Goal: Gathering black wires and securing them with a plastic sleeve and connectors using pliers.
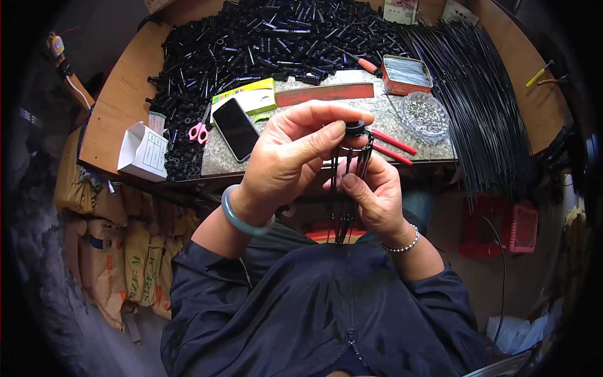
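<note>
My left hand (286, 147) pinches a black round hub (355, 127) between thumb and fingers, above the front edge of the table. Thin black jointed ribs (342, 207), like those of a small umbrella frame, hang down from this hub toward my lap. Just below, my right hand (380, 195) is closed around the upper part of the ribs, its thumb pressed against them. A thin pale loop, maybe wire, shows under the hub. Right behind the hands lie two red handles (392, 151), perhaps of pliers, their front end hidden by my hands.
A heap of black tubular parts (270, 41) covers the table's back. Long black rods (480, 100) overhang at right, beside a red tin (402, 87) of thin wires and a clear bowl (426, 133). A phone (235, 129), pink scissors (198, 132) and white box (143, 151) lie left.
</note>
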`<move>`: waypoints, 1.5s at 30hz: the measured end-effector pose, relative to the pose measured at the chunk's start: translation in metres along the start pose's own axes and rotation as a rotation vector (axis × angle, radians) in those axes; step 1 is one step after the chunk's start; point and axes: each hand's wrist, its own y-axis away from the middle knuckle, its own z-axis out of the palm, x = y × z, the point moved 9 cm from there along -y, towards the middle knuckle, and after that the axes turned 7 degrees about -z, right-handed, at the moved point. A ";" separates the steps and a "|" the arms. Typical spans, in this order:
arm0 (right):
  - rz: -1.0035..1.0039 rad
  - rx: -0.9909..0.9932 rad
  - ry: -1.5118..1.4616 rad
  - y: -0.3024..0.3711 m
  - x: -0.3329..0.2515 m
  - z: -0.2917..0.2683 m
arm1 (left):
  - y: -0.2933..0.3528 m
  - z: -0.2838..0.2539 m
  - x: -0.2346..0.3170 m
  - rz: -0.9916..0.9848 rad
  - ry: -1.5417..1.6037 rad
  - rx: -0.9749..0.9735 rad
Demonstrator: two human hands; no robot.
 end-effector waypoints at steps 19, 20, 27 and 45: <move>0.019 -0.071 -0.283 0.001 -0.005 0.006 | 0.014 0.010 0.010 0.174 -0.379 -0.014; 0.045 -0.082 -0.264 0.002 -0.004 0.007 | 0.014 0.009 0.009 0.159 -0.362 -0.014; 0.021 -0.067 -0.186 -0.002 -0.009 0.009 | 0.013 0.005 0.009 0.185 -0.313 -0.011; 0.137 -0.074 -0.310 -0.001 0.001 0.005 | 0.012 0.003 0.008 0.165 -0.306 0.050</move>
